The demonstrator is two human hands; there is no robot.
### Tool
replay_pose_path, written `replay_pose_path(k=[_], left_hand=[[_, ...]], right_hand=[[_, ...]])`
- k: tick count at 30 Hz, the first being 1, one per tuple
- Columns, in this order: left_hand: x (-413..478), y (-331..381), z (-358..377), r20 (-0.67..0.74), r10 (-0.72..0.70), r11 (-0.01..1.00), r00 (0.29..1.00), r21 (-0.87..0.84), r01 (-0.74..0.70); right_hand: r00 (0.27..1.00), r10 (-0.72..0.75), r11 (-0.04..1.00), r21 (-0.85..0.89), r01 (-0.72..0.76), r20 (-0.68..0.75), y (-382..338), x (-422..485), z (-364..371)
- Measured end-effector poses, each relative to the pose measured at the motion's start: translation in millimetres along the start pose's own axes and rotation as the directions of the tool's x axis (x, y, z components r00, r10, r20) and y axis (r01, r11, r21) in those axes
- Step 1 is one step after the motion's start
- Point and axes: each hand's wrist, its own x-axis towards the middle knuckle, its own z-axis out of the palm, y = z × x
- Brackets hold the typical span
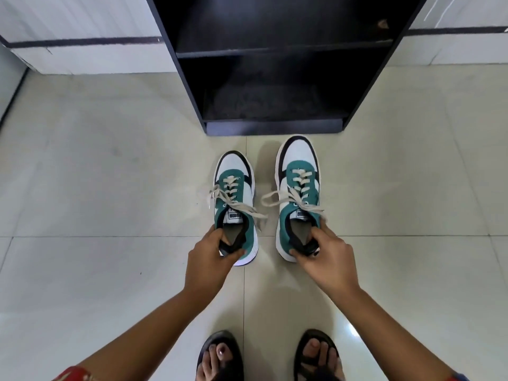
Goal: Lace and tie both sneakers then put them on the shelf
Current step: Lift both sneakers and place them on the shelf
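Two white, green and black sneakers point toward a black shelf unit. My left hand grips the heel collar of the left sneaker, thumb outside and fingers inside the opening. In the same way my right hand holds the heel of the right sneaker. Both sneakers carry beige laces tied in bows, with loops hanging to the sides. The shelf's lower compartment stands open just beyond the toes.
Pale floor tiles spread all around. My feet in black sandals are at the bottom edge. White walls or cabinets with a dark stripe flank the shelf.
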Motion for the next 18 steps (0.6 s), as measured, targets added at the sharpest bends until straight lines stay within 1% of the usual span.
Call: replay_pose_path(k=[2,4,9,14,18], left_hand=[[-3,20,-18,-0.003,-0.002,0.999,1.000,-0.046,0.002],[-9,48,-49,-0.007,0.026,0.997,1.000,-0.067,-0.026],[-35,126,-142,0.004,0.131,0.991,0.991,0.005,-0.131],[-68,208,-222,-0.038,0.184,0.981,0.982,0.074,-0.180],[-69,265,-274,-0.048,0.252,0.965,0.967,0.092,-0.247]], right_hand=[[0.999,-0.019,0.999,0.029,0.021,-0.050,-17,1,-24],[0.998,-0.037,0.998,0.041,0.039,-0.053,-41,3,-61],[0.999,-0.045,0.998,0.032,0.045,-0.004,-105,-10,-170],[0.997,-0.059,0.998,0.023,0.058,0.046,-166,-32,-275],[0.996,-0.081,0.996,0.034,0.081,0.020,-213,-30,-335]])
